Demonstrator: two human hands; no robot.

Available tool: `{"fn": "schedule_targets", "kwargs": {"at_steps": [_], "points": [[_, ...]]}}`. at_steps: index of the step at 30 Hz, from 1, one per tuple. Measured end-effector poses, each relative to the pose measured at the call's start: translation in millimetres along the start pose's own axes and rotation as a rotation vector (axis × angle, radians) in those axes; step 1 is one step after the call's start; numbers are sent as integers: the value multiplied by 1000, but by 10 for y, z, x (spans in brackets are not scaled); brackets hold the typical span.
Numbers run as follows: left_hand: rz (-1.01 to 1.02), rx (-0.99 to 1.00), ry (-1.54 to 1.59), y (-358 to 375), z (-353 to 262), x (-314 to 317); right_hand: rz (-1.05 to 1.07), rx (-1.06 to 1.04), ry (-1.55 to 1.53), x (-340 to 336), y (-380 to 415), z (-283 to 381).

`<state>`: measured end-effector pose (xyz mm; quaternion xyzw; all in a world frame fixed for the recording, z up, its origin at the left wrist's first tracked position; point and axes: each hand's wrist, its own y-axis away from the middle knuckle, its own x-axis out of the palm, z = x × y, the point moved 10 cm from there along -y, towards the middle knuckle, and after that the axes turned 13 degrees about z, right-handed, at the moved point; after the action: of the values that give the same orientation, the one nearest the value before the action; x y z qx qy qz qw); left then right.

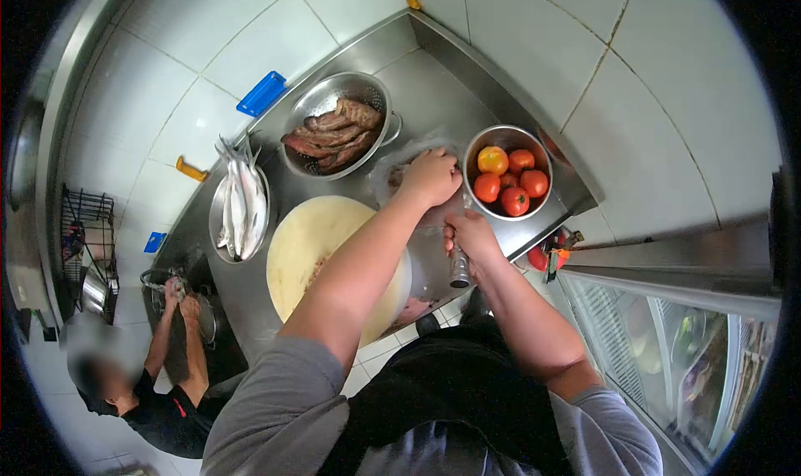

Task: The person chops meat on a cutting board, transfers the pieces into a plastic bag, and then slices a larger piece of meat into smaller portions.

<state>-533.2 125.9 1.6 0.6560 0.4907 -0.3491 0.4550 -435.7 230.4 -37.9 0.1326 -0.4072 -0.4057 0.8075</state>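
Note:
My left hand [431, 178] rests on a crumpled clear plastic bag [385, 176] on the steel counter, its fingers curled down. Something brownish shows through the bag under the palm. Just nearer to me, my right hand [474, 236] is wrapped around the metal handle of a knife [459, 272]. The handle's end points towards me; the blade, partly hidden, reaches away beneath my hands. Beside my left forearm lies a round, pale yellow cutting board [313, 238] with a stained middle. A steel bowl of tomatoes [515, 194] stands right of both hands.
A colander [304, 100] of dark meat strips [334, 138] stands at the back. Whole silvery fish [240, 209] fill a bowl at the left. Raised steel edges and tiled walls border the counter [442, 84]. At lower left, another person [158, 409] works at a sink. A glass-door fridge [667, 351] is right.

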Motion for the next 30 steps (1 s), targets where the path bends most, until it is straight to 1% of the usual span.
{"fn": "schedule_targets", "kwargs": {"at_steps": [3,5,8,12,14,15,17,18,20,21,22,24,25,27,28,30], "points": [[-6,6,24,-173,192,160,-8,23,66,-110,5,-25],[-113,42,93,-215,319,147,42,11,112,-139,23,-52],[-120,57,43,-192,399,128,42,23,155,-265,60,-103],[-82,30,-19,-44,585,190,71,71,278,-248,227,29],[13,-24,-16,-34,764,331,106,69,329,-328,239,-12],[13,-33,-18,-1,761,221,132,30,458,-342,264,25],[98,-51,372,69,812,16,159,-11,742,-228,413,236],[97,-61,373,103,909,-15,168,-7,742,-208,461,256],[134,24,225,168,964,-67,149,-237,1101,-48,580,513],[134,-15,146,264,936,-175,146,-180,1149,12,612,567],[131,-19,147,368,858,-302,150,-180,1151,31,605,566],[357,-141,-70,572,828,-266,79,-175,1298,29,603,601],[355,-143,-68,651,847,-272,82,-175,1302,40,592,608],[416,-127,-211,808,858,-201,90,-194,1303,73,582,626],[412,-131,-209,868,859,-187,94,-195,1307,104,587,615],[281,-66,-247,939,767,-272,71,-185,1376,163,611,604]]}}
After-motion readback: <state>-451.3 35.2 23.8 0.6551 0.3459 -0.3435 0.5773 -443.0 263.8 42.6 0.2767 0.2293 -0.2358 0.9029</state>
